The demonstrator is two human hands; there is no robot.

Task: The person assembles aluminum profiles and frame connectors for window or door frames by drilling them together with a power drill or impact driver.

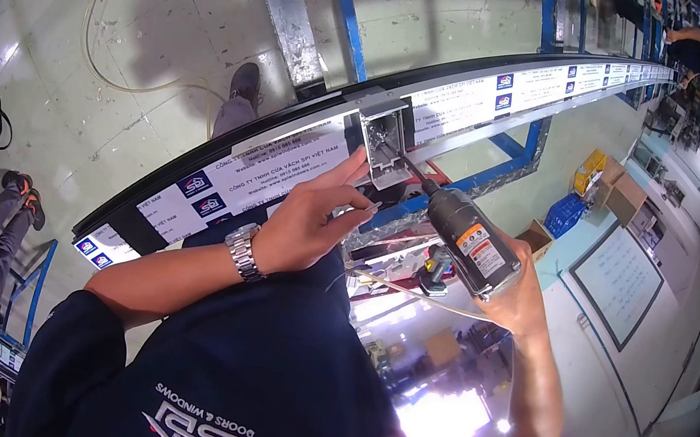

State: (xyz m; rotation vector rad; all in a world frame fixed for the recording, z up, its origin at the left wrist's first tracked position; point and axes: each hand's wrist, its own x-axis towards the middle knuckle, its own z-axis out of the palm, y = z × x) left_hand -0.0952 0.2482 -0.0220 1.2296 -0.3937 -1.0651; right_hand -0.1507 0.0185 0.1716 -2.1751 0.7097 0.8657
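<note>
My right hand (519, 287) is wrapped round a dark power screwdriver (472, 240) with an orange and white label. Its long bit points into the open end of a square metal housing (382, 138) set on a long frame profile (279, 150). The profile is covered with printed white and blue protective film. My left hand (314, 218), with a metal watch at the wrist, is beside the housing. One of its fingers reaches toward the housing's near edge, while thumb and finger pinch a small silvery piece too small to name. The bit's very tip is hard to make out inside the housing.
Blue and dark metal supports (348, 13) stand under the profile. A cordless drill (435, 271) lies below it. At right are a blue crate (564, 215), cardboard boxes (624, 199) and a whiteboard (618, 283). A hose (96, 22) crosses the floor. Other people are at left and top right.
</note>
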